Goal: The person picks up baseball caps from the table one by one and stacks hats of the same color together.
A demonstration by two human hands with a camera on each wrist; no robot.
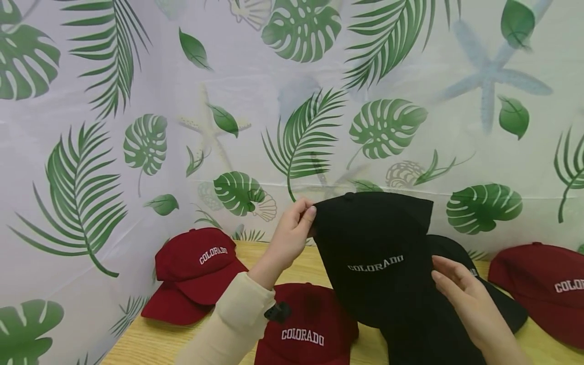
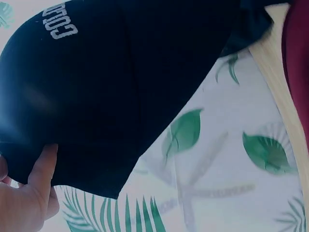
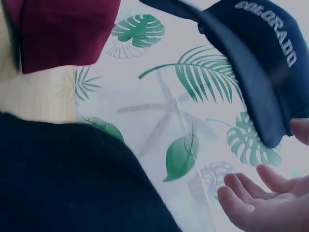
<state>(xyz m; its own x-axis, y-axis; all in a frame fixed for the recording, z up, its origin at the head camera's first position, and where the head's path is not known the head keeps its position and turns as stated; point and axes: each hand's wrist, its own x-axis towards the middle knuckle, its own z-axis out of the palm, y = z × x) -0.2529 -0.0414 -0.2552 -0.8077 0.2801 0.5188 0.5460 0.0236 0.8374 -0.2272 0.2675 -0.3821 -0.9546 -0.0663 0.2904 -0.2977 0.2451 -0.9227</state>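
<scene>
A black baseball cap [image 1: 371, 233] with white COLORADO lettering is held up over the table. My left hand [image 1: 294, 233] pinches its edge at the upper left. In the left wrist view, the left thumb [image 2: 44, 169] lies on the dark fabric of the cap [image 2: 87, 92]. My right hand [image 1: 470, 296] is beside the cap's right side, fingers relaxed and slightly bent. The right wrist view shows the right hand [image 3: 265, 200] gripping nothing, its thumb close to the brim of the cap [image 3: 256, 87]; whether they touch I cannot tell.
Stacked maroon caps [image 1: 196, 274] lie at the left, and another maroon cap [image 1: 303, 317] sits front centre. Behind my right hand is a black cap [image 1: 495, 299], with a maroon cap [image 1: 538, 284] farther right. A leaf-patterned sheet [image 1: 246, 91] hangs behind the wooden table [image 1: 146, 339].
</scene>
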